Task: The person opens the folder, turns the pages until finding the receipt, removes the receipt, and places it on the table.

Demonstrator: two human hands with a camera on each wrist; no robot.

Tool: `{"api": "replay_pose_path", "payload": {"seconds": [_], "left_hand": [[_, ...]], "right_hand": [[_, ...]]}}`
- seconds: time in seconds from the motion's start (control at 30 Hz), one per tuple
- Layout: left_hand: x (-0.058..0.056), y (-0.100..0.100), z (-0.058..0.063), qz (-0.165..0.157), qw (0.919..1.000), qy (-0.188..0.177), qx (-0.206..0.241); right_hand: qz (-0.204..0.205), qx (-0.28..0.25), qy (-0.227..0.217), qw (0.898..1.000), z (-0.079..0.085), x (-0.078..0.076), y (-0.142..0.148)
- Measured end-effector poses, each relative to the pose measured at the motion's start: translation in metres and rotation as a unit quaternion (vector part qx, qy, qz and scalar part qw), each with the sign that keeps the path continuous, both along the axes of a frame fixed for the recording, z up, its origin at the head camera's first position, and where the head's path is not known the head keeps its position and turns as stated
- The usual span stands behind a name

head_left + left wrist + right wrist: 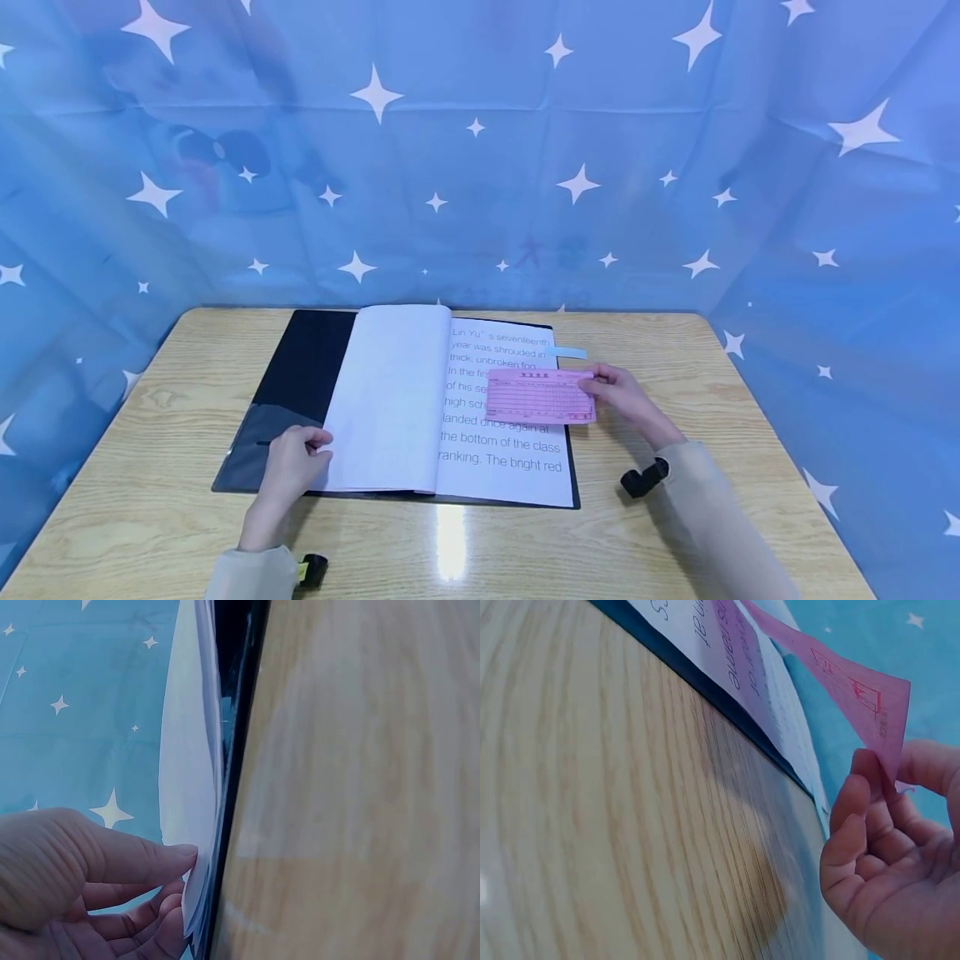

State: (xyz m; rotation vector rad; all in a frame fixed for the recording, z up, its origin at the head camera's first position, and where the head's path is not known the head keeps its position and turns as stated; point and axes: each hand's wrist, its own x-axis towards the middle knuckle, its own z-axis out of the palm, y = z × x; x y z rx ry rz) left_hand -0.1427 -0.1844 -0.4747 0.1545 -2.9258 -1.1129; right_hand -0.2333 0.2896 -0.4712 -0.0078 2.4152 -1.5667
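A black folder [307, 350] lies spread on the table with white pages inside. The left page [390, 392] is blank, while the right page [502, 479] carries large printed text. My left hand [294, 462] pinches the outer edge of the left-hand pages [187, 772], thumb on top and fingers underneath. Between the thumb and fingers of my right hand [618, 393] is the right end of a pink printed slip [536, 396]. That slip is held over the right page and covers some of its text. In the right wrist view, the slip [855, 690] tilts up from the fingertips.
A light blue tab [567, 352] sticks out past the folder's right edge. The wooden table [150, 467] reaches back to a blue curtain [480, 150] with white stars. A small black device [645, 479] sits at the right wrist, another [313, 571] at the left.
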Motion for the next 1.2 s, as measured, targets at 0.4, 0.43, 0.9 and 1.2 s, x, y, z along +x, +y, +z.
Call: {"api": "replay_pose_path", "payload": {"seconds": [0.4, 0.43, 0.9, 1.2], "left_hand": [[0.0, -0.001, -0.003, 0.0, 1.0, 0.001, -0.003], [0.0, -0.001, -0.002, 0.002, 1.0, -0.002, -0.002], [0.0, -0.001, 0.0, -0.007, 0.9999, 0.008, -0.004], [0.001, 0.001, 0.001, -0.006, 1.0, 0.005, 0.001]], "right_hand": [[-0.011, -0.032, -0.005, 0.999, 0.003, 0.011, 0.029], [-0.013, -0.034, -0.003, 0.999, 0.004, 0.013, 0.031], [-0.033, -0.092, -0.003, 0.995, 0.009, 0.033, 0.083], [-0.044, -0.103, -0.008, 0.994, 0.003, 0.04, 0.116]]}}
